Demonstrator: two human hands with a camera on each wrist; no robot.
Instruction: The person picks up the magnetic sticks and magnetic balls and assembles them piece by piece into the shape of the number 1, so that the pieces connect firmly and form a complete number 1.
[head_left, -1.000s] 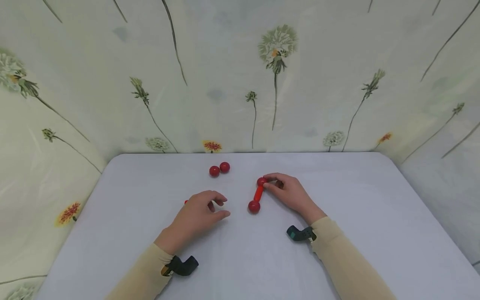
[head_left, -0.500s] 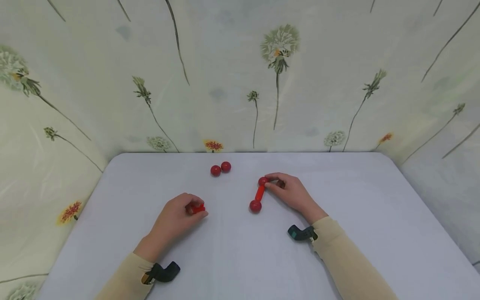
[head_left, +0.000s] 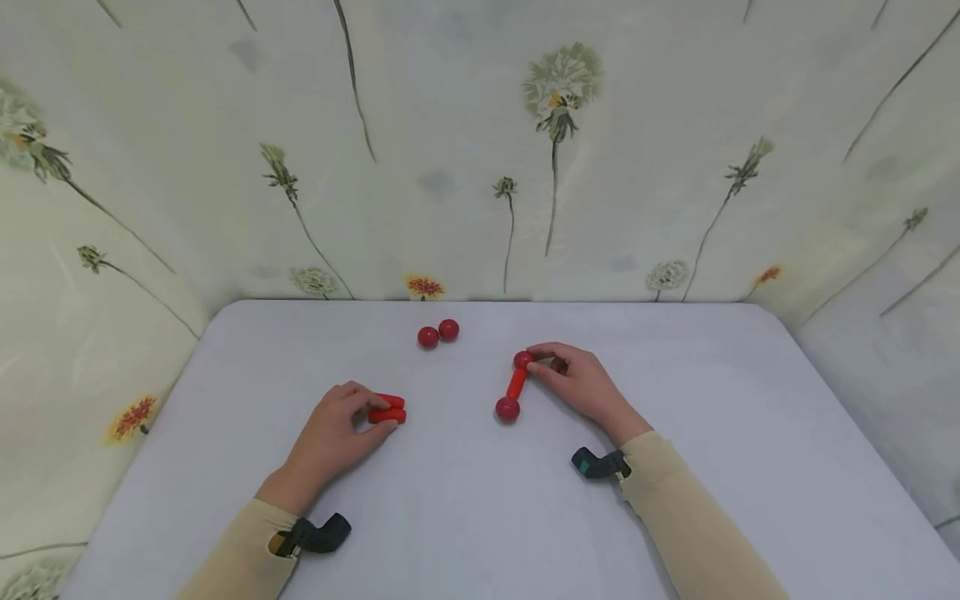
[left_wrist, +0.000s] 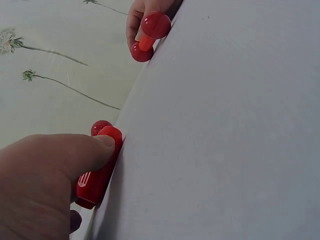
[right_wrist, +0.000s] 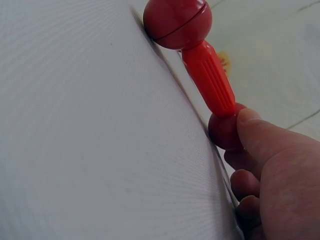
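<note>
My right hand (head_left: pixel 581 383) pinches the far ball of a dumbbell-like piece (head_left: pixel 517 385), two dark red balls joined by a bright red bar. The bar's ribbed side and the seam of the unheld ball show in the right wrist view. At left, my left hand (head_left: pixel 330 433) has thumb and fingers around two short red bars (head_left: pixel 388 415) lying side by side on the table. In the left wrist view the thumb presses against one ribbed red bar (left_wrist: pixel 100 172). My hand hides the bars' left ends.
Two loose red balls (head_left: pixel 438 333) sit side by side near the back of the white-covered table (head_left: pixel 480 517). A flower-printed cloth (head_left: pixel 435 133) hangs behind the back edge. Each wrist carries a small black camera (head_left: pixel 322 533).
My left hand has moved left from near the middle and taken hold of the red bars, drawing back slightly at the end. The right hand keeps its pinch on the ball.
</note>
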